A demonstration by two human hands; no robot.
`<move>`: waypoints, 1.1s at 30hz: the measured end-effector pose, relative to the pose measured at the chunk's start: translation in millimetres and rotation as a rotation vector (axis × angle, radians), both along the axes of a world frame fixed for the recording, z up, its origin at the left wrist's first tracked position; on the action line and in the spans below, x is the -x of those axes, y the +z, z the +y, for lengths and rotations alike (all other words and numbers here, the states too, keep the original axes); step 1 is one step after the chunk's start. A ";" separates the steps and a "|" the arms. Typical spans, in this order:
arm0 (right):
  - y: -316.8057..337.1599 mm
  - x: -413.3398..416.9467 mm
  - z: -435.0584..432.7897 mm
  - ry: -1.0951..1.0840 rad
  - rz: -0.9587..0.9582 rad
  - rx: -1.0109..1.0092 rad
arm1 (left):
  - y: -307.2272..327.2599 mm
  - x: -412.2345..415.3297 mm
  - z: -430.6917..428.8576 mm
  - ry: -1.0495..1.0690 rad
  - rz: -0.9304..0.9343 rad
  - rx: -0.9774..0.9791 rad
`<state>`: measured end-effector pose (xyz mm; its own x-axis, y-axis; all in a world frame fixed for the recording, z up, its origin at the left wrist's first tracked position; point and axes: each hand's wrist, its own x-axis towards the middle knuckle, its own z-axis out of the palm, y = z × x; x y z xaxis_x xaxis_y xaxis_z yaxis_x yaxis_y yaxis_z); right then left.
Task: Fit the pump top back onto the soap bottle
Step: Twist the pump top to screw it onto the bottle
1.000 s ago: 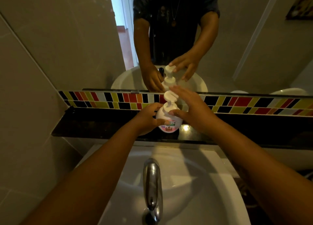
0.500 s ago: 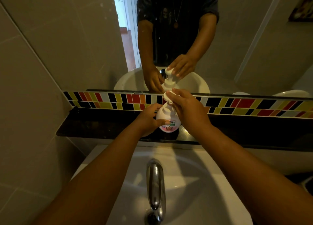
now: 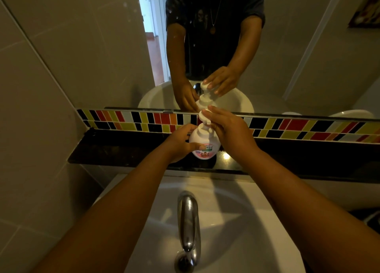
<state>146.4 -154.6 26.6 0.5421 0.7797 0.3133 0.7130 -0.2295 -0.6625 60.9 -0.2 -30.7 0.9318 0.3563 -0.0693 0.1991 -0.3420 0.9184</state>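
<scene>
A round white soap bottle point(image 3: 203, 143) with a pink label stands on the dark shelf point(image 3: 123, 153) behind the basin. Its white pump top point(image 3: 204, 116) sits upright on the bottle's neck. My left hand point(image 3: 181, 143) wraps the bottle's left side, thumb across the front. My right hand point(image 3: 228, 128) is at the pump head from the right, fingertips touching its top and side. The mirror above repeats both hands and the bottle.
A chrome tap point(image 3: 188, 219) rises from the white basin point(image 3: 257, 221) directly below the bottle. A strip of coloured tiles point(image 3: 308, 126) runs along the wall under the mirror point(image 3: 287, 56). A tiled wall closes the left side.
My right hand has loosened from a closed grasp over the pump head to fingertips on it, so more of the pump head shows. The left hand stays on the bottle.
</scene>
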 end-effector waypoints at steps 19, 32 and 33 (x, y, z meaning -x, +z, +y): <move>-53.3 -0.5 19.0 -0.149 0.400 -0.105 | -4.3 -3.6 2.5 0.016 0.014 -0.026; -54.6 -0.7 14.9 -0.103 0.472 -0.142 | -3.7 4.2 0.8 -0.014 -0.015 -0.096; -52.9 -3.2 11.8 -0.093 0.482 -0.137 | -3.3 5.3 1.3 -0.001 -0.009 -0.076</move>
